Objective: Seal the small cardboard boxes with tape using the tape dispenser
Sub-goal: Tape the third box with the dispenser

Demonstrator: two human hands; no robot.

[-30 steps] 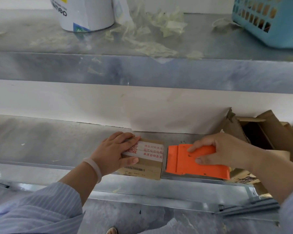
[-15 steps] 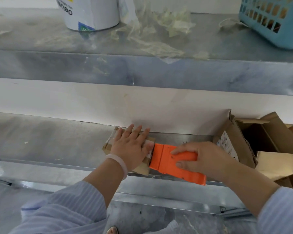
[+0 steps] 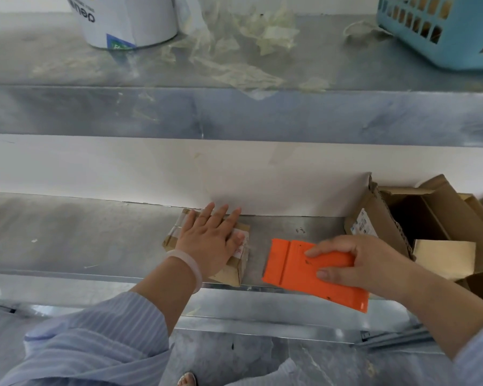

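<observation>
A small cardboard box (image 3: 230,270) lies on the lower metal shelf (image 3: 76,235), with white tape bearing red print across its top. My left hand (image 3: 209,240) lies flat on the box, fingers straight and spread, pressing it down. To its right my right hand (image 3: 357,264) grips the orange tape dispenser (image 3: 293,270), thumb on the near side and fingers curled over the far side. A gap of bare shelf separates the dispenser from the box. The tape roll itself is hidden.
Open and flattened cardboard boxes (image 3: 418,224) are piled at the right end of the shelf. On the upper shelf (image 3: 234,112) stand a white tub (image 3: 129,20), crumpled tape scraps (image 3: 248,37) and a blue basket (image 3: 444,29). A white wall backs the lower shelf.
The dispenser was against the box's right side half a second ago and has now pulled away to the right. My left hand has flattened on top of the box.
</observation>
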